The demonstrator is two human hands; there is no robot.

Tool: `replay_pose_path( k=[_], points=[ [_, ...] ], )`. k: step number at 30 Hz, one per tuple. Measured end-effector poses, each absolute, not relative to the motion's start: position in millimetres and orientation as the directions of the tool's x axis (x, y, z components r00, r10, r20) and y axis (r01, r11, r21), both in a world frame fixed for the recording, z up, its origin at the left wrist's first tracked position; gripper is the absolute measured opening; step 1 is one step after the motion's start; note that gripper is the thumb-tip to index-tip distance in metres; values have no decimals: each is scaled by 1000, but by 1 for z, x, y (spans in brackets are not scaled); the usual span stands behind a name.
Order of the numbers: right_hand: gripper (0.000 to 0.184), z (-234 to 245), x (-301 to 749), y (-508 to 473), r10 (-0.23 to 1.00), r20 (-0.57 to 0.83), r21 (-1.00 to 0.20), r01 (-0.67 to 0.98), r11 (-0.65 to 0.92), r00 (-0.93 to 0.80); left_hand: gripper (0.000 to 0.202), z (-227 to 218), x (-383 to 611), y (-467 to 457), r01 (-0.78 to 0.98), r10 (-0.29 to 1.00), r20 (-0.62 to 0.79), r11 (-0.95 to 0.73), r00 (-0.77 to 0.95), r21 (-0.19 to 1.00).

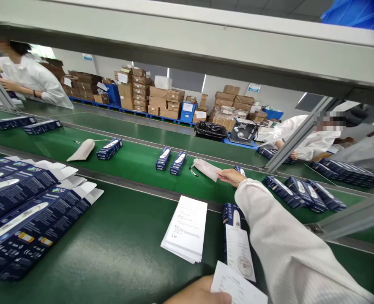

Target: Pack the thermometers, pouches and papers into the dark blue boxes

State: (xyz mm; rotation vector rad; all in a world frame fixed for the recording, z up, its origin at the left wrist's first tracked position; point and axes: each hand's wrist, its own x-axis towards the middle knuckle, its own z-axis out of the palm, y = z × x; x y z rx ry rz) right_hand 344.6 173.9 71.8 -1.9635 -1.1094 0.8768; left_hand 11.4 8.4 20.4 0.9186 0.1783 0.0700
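Note:
My right hand (231, 176), in a white sleeve, reaches out over the green conveyor belt (136, 162) and pinches the edge of a beige cloth pouch (206, 169) with a drawstring. A dark blue box (240, 170) lies just behind that hand. My left hand (199, 293) is at the bottom edge, its fingers closed on a white paper slip (237, 289). Just beyond it a blue box (233, 215) with a printed leaflet (239, 253) on top lies under my right forearm. A stack of white leaflets (187, 228) sits to the left of it.
Open flat blue boxes (25, 211) are fanned out at the left. Two blue boxes (170, 160), another box (110, 148) and a second pouch (82, 150) lie on the belt. More boxes (304, 194) lie at right. People in white coats (34, 78) work across the belt. A metal frame bar (206, 46) runs overhead.

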Motion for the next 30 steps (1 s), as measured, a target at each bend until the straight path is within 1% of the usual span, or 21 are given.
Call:
replay_pose_path(
  k=[3, 5, 7, 10, 12, 13, 16, 18, 21, 23, 25, 27, 30],
  points=[
    [21, 67, 349, 128, 863, -220, -805, 415, -424, 454, 47, 13, 16, 0, 16, 176, -171, 648, 969, 761],
    [21, 65, 353, 95, 834, -229, -747, 459, -481, 502, 43, 11, 19, -5, 28, 181, -215, 701, 960, 712],
    [17, 65, 354, 72, 812, -210, -657, 537, -529, 544, 41, 12, 20, -8, 41, 174, -249, 738, 953, 673],
    [14, 70, 351, 65, 824, -92, -501, 690, -523, 559, 40, 14, 20, -9, 37, 164, -238, 747, 957, 664],
    [18, 75, 344, 78, 852, -7, -402, 779, -481, 523, 40, 13, 19, -9, 33, 155, -221, 746, 963, 665],
    [21, 76, 340, 88, 868, 12, -357, 813, -460, 497, 41, 12, 19, -8, 32, 151, -216, 746, 965, 665],
    [29, 75, 331, 116, 893, -33, -240, 864, -443, 449, 44, 10, 18, -7, 45, 149, -236, 752, 960, 658],
    [31, 72, 331, 126, 885, -88, -173, 868, -465, 457, 45, 9, 17, -7, 54, 159, -263, 755, 952, 653],
    [31, 70, 339, 124, 873, -125, -104, 869, -483, 471, 47, 10, 17, -7, 45, 171, -267, 761, 948, 647],
    [33, 75, 343, 113, 871, -115, -69, 871, -487, 477, 48, 11, 18, -7, 23, 177, -243, 762, 954, 647],
    [36, 87, 344, 98, 866, -58, -29, 867, -498, 496, 49, 10, 18, -7, 10, 177, -217, 754, 960, 657],
    [41, 108, 340, 80, 862, 38, 10, 862, -506, 506, 49, 9, 18, -7, 2, 179, -198, 735, 964, 678],
    [49, 152, 325, 48, 874, 161, 45, 881, -470, 458, 49, 12, 15, -9, 7, 192, -174, 652, 966, 758]
  ],
)
